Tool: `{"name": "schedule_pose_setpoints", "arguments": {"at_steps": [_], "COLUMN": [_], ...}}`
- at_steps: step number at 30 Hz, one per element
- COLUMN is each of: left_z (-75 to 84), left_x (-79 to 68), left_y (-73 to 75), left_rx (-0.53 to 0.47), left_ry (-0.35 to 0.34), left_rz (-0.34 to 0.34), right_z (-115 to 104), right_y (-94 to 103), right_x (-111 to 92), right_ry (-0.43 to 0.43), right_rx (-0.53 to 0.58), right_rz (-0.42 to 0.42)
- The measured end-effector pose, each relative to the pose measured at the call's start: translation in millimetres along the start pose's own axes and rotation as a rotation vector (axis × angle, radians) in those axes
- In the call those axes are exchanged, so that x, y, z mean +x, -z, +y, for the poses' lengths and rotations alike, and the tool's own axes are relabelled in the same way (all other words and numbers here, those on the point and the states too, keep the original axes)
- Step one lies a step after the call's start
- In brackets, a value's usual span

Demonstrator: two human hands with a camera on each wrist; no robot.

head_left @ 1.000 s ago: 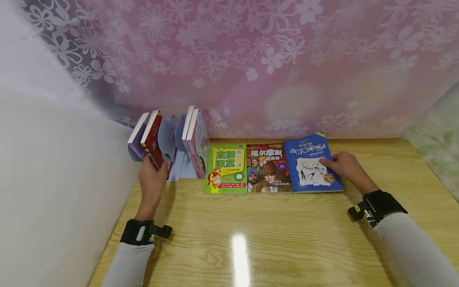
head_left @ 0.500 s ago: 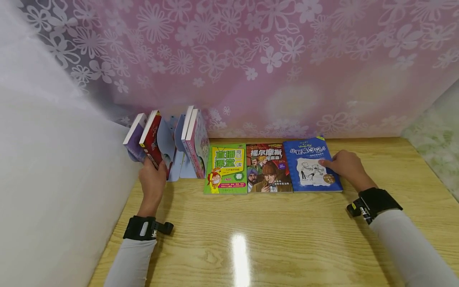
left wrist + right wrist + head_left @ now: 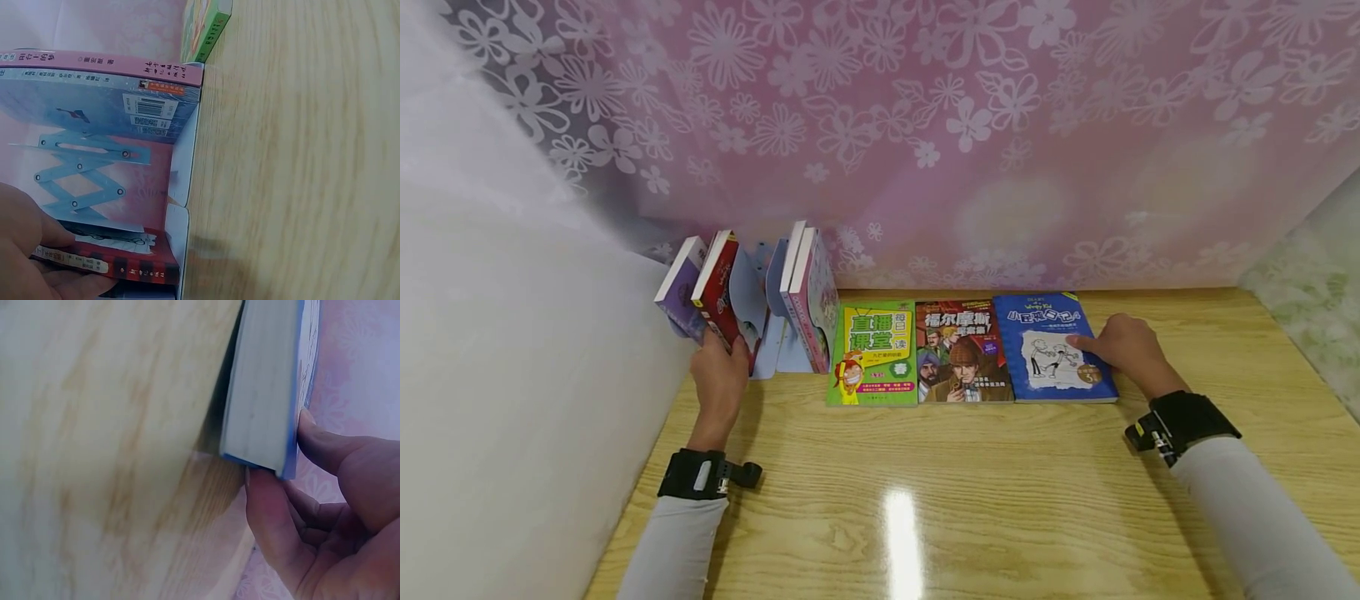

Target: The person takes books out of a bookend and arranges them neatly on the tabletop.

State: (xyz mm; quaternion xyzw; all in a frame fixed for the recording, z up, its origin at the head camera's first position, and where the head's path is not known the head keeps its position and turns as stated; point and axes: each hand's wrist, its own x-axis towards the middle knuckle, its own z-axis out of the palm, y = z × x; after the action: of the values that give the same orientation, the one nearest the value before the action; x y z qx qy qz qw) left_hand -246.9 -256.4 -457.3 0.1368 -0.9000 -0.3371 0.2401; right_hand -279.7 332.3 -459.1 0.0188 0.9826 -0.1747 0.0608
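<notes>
My left hand [image 3: 720,375] grips the lower spine of a red book [image 3: 718,287] that stands in a light-blue folding bookend [image 3: 747,287]. In the left wrist view the thumb lies on one side of the red book [image 3: 145,270] and fingers on the other. A purple book [image 3: 682,283] leans leftward beside it. At the row's right end lies a blue comic diary book [image 3: 1045,321]. My right hand [image 3: 1131,354] pinches its right edge. The right wrist view shows the thumb on the cover of the blue book [image 3: 262,394] and a finger under its edge.
A green book [image 3: 874,392] and a detective book [image 3: 966,367] lie left of the blue one. Two upright books, one with a pink spine [image 3: 808,308], stand at the bookend's right side. A white wall [image 3: 527,375] borders the wooden table [image 3: 1000,500]; a floral pink backdrop [image 3: 925,208] rises behind.
The blue book's far edge has come down toward me and its cover now sits squarer with the row. The purple book has tipped further left. Both hands have barely shifted.
</notes>
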Motion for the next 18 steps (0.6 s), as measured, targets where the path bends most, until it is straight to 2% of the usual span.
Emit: {"name": "schedule_pose_setpoints", "arguments": {"at_steps": [13,18], "left_z": [1.6,0.6], "left_x": [-0.1,-0.6], "left_y": [1.5,1.7], "left_rx": [0.021,0.034], "left_ry": [0.02,0.004], "left_rz": [-0.06,-0.05], "right_z": [2.8,4.1], "right_y": [-4.5,-6.7], "right_x": [1.2,-2.0], "right_ry": [-0.057,-0.039], "right_rx": [-0.012,0.014], "right_rz": [0.024,0.039]}}
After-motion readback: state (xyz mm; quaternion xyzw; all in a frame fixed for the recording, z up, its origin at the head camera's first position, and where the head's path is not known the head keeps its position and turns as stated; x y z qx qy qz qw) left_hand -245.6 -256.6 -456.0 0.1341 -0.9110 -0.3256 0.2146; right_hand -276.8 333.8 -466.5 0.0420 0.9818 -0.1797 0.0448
